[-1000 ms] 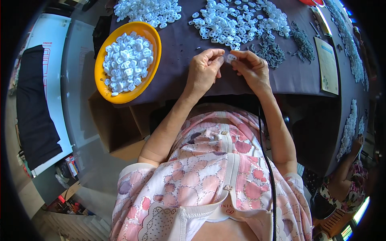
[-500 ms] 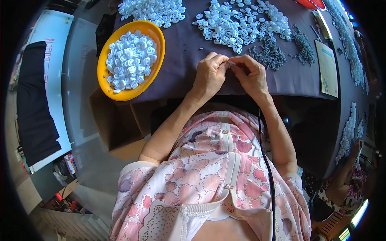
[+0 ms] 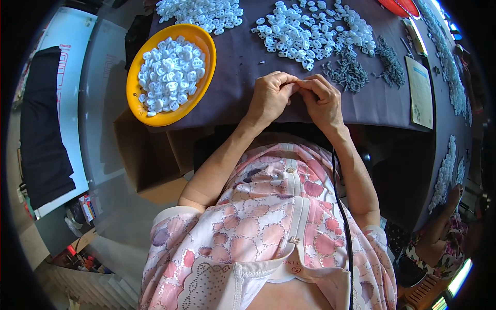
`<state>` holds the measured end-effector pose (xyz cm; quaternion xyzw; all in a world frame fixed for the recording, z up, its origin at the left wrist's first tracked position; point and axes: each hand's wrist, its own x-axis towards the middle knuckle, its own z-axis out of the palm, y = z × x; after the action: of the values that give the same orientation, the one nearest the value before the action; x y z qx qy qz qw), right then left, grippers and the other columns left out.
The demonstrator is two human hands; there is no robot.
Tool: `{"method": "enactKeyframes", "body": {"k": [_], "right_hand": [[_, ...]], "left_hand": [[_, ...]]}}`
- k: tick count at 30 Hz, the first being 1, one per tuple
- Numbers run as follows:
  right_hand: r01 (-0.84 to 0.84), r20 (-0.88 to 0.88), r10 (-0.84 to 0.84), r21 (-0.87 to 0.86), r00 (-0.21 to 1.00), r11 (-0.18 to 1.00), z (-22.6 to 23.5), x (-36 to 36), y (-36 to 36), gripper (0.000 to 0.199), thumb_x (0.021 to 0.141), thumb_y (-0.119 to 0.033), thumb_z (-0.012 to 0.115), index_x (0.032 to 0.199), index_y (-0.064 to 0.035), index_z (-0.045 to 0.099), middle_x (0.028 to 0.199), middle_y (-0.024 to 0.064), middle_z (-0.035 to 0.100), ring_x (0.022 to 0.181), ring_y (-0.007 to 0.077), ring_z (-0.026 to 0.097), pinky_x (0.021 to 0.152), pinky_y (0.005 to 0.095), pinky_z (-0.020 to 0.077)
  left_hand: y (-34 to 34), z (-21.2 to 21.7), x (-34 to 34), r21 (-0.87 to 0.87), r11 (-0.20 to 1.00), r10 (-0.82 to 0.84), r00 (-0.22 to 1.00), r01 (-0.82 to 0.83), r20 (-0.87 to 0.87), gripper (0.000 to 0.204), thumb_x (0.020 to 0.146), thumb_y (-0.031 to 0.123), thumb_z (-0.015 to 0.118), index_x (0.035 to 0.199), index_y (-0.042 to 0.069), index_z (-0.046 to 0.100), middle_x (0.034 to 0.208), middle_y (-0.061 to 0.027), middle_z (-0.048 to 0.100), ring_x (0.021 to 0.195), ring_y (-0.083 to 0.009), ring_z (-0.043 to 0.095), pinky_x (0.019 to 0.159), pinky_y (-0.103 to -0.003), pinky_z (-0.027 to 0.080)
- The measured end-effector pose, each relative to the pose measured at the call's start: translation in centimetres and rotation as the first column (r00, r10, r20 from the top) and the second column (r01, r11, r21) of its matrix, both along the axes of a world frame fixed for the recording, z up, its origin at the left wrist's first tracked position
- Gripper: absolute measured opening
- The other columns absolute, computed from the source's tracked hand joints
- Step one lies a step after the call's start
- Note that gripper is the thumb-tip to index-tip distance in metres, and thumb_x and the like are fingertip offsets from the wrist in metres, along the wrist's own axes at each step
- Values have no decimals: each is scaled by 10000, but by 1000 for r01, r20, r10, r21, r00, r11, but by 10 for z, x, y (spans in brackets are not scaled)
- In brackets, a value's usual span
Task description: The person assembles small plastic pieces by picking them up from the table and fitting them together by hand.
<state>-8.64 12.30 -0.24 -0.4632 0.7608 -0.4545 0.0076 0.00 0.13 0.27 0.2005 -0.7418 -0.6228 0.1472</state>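
Note:
Close to the table's front edge, my left hand (image 3: 271, 96) and my right hand (image 3: 323, 98) meet with fingertips pinched together. Whatever sits between them is covered by the fingers now; half a second earlier a small white plastic piece showed there. Just beyond the hands spreads a pile of white oval pieces with holes (image 3: 297, 36). A heap of small thin grey parts (image 3: 350, 72) lies beside my right hand, and a second grey heap (image 3: 390, 61) is farther right. Left of my hands, a yellow oval basin (image 3: 133, 77) holds many white oval pieces (image 3: 170, 77).
Another white pile (image 3: 204, 13) lies behind the basin. At right are a pale booklet (image 3: 419, 93), a red container (image 3: 400, 6) and more white pieces (image 3: 443, 170) near another person's arm (image 3: 439, 227). A cardboard box (image 3: 144, 150) stands below the table; a black cable (image 3: 341, 199) hangs over my front.
My fingertips have closed over the small white piece, which no longer shows. The hands stay in nearly the same place; the whole view has shifted slightly.

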Motion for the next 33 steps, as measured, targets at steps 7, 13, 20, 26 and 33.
{"method": "enactKeyframes", "body": {"k": [7,13,20,26,33], "right_hand": [[11,23,-10,-50,1000,999,2,0,1,147,740,1,623,862,-74,656,807,64,597,710,226,606,597,297,477],[36,18,-35,-46,999,998,-4,1,1,144,739,4,628,855,-76,655,814,62,595,725,225,602,605,298,475],[40,-47,-43,-64,998,997,-8,2,0,129,741,5,628,846,-67,642,811,69,594,717,244,598,601,307,473],[37,-28,-39,-79,999,996,-9,2,-1,115,738,18,632,833,-45,624,803,81,594,708,253,596,596,311,471],[31,-38,-33,-68,999,997,-8,2,-1,124,729,29,629,832,-41,622,807,85,593,714,259,595,601,317,472]], "left_hand": [[3,-11,1,-99,994,44,993,-55,-112,85,816,14,592,870,5,656,703,-6,608,518,-41,500,473,-189,414],[2,-10,1,-96,995,30,995,-40,-99,65,804,-1,595,838,-5,651,692,-17,586,515,-53,511,469,-195,414],[-1,-19,-1,-349,933,13,978,-87,-208,42,772,-20,608,799,-4,635,716,-70,590,554,-135,568,501,-252,446],[7,-17,1,-485,861,44,972,-154,-230,63,757,-40,600,794,5,625,728,-110,561,644,-231,598,560,-306,475],[8,-19,0,-451,872,75,961,-193,-265,62,741,-57,607,775,-6,613,776,-88,520,649,-216,569,574,-296,476]]}}
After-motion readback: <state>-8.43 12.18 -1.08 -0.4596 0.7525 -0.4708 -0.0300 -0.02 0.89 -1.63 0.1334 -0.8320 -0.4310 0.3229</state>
